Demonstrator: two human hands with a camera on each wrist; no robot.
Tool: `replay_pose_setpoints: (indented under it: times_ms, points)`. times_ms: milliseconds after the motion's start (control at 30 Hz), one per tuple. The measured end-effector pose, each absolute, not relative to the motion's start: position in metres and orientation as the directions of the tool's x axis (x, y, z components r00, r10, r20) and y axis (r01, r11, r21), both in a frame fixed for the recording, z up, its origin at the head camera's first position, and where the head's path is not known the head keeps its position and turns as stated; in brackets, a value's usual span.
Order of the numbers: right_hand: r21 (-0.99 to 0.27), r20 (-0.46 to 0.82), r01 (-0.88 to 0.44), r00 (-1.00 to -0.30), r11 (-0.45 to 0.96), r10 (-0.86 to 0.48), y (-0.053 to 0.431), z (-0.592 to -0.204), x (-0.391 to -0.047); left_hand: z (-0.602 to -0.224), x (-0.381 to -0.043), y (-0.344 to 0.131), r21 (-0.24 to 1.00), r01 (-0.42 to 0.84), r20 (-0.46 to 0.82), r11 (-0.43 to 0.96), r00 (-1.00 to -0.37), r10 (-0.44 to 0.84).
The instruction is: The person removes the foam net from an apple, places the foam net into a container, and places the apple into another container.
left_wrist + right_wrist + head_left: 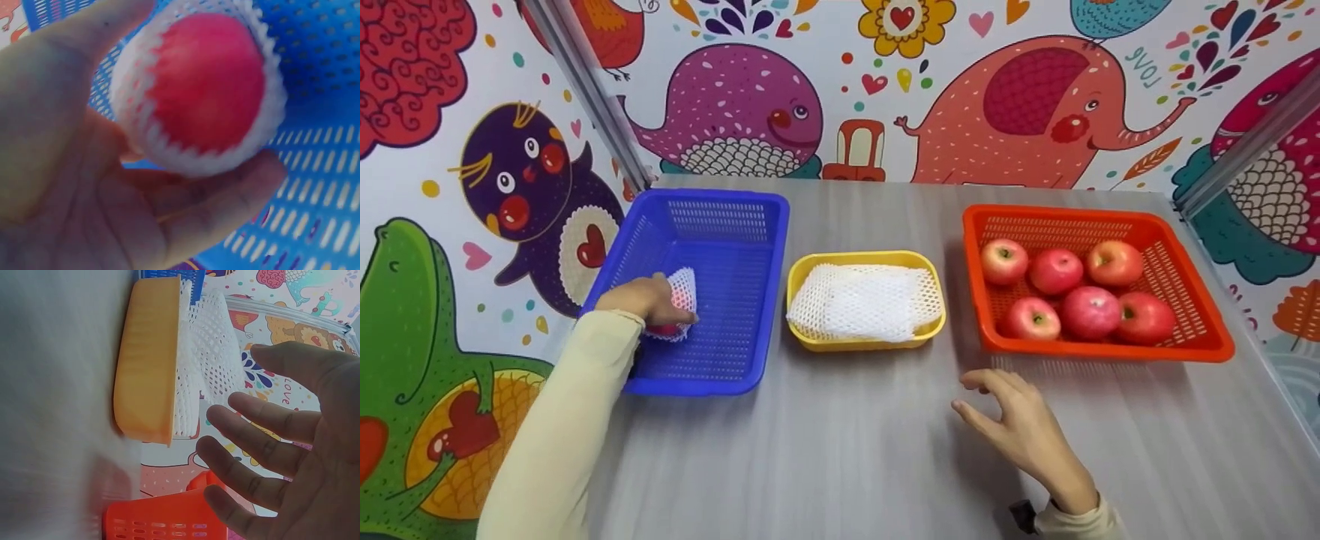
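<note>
In the blue basket (727, 330), my left hand (641, 300) holds a red apple (211, 84) dressed in a white foam net sleeve (132, 95). The thumb lies along one side of it and the fingers curve under the other. A bare red patch of the apple shows through the sleeve's opening. My right hand (1024, 427) hovers over the grey table in front of the red basket (1110, 351), fingers spread and holding nothing. Beside that hand, the right wrist view shows the yellow basket (147, 360) with white foam net sleeves (216, 349) standing above its rim.
Several loose apples (1091, 313) without sleeves lie in the red basket. Flat foam sleeves fill the yellow basket in the middle of the table (840, 435). Printed wall panels (877, 90) enclose the back and sides, with metal posts (592, 90) at the corners.
</note>
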State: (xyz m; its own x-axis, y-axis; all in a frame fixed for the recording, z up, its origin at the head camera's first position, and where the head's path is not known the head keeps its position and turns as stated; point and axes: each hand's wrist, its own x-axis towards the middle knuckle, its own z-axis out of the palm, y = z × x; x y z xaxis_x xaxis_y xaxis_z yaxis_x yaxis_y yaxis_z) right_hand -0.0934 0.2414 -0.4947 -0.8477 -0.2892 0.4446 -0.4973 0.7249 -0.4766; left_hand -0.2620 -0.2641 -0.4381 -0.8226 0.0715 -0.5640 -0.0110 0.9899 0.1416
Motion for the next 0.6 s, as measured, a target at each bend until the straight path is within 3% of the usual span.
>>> replay_pose_setpoints:
  times_ms: [600]
  points:
    - [-0.501, 0.397, -0.451, -0.878, 0.739, -0.267, 0.243, -0.495, -0.089, -0.428, -0.251, -0.237, 0.152, 0.082, -0.377, 0.985, -0.916, 0.135]
